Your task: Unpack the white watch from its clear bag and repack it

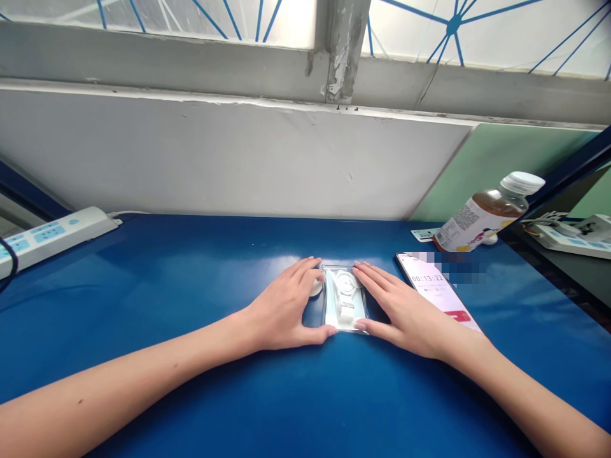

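Observation:
A clear plastic pouch (pixel 359 310) lies flat on the blue table. Inside it is a white item (pixel 346 294) with a round top and a strap-like lower part, shaped like a wristwatch, against a pale blue backing. My left hand (pixel 286 308) rests along the pouch's left side, fingertips near the upper corner and thumb at the lower one. A small white rounded object (pixel 316 288) shows partly beneath my left fingers. On the right side, my right hand (pixel 401 312) touches the pouch's edge with stretched fingers and thumb. Both hands have thumb and fingers well apart.
A phone (pixel 436 286) showing a running timer lies beside my right hand, partly under the forearm. Behind it a tilted drink bottle (pixel 482 216) leans near a small card (pixel 424 235). Power strips stand at the left (pixel 57 232) and right (pixel 573 242). A wall (pixel 238 159) closes off the back.

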{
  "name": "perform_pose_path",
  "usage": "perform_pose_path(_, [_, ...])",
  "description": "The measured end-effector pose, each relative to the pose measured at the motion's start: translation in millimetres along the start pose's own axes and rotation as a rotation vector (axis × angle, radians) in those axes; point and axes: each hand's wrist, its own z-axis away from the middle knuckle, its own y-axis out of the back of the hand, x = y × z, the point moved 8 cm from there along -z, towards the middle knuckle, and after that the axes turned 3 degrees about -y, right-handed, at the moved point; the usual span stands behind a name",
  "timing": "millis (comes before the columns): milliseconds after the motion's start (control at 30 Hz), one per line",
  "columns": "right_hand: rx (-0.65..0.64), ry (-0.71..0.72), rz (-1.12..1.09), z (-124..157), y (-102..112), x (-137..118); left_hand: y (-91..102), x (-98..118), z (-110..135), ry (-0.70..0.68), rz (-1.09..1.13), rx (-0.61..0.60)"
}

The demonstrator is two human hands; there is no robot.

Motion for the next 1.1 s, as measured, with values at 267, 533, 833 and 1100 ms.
perform_pose_path(267, [0.036, 0.022, -0.017, 0.3, 1.4, -1.1, -2.0, 3.7, 0.3, -0.071, 0.05, -0.035])
perform_pose_path(533, [0.034, 0.036, -0.022, 0.4, 4.0, 0.2, -2.1, 5.8, -1.1, -0.084, 0.026, -0.047])
perform_pose_path(833, [-0.021, 0.009, -0.012, -0.2, 6.2, 5.9, -2.3, 7.3, -1.6, -0.094, 0.009, -0.074])
perform_pose_path(1100, [-0.031, -0.004, -0.04, -2.1, 6.3, 6.2, -3.1, 6.3, -1.4, -0.107, 0.008, -0.058])
